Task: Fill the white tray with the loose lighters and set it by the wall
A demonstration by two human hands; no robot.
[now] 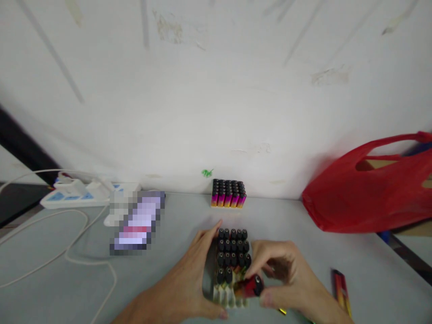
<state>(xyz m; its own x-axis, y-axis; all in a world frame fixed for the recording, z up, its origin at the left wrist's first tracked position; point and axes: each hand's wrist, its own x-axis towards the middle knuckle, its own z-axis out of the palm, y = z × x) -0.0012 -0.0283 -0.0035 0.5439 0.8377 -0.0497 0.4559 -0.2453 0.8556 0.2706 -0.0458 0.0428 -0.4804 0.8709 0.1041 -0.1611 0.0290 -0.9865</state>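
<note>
A pale tray (231, 297) with rounded slots lies in front of me, with black-topped lighters (233, 246) standing upright in its far rows. My left hand (194, 270) spans the tray's left side, forefinger at the far corner and thumb at the near edge. Between the thumb and fingers of my right hand (283, 270) is a red lighter (250, 286) with a black top. It is tilted over the near part of the tray, its lower end blurred. Another red and yellow lighter (342, 292) lies on the table to the right.
Against the wall stands a block of pink and yellow lighters (228, 195). A blurred-out phone (140, 222) lies at left, before a white power strip (81, 195) with trailing cables (79, 259). A red bag (367, 189) rests at right. The grey table (182, 211) meets the wall.
</note>
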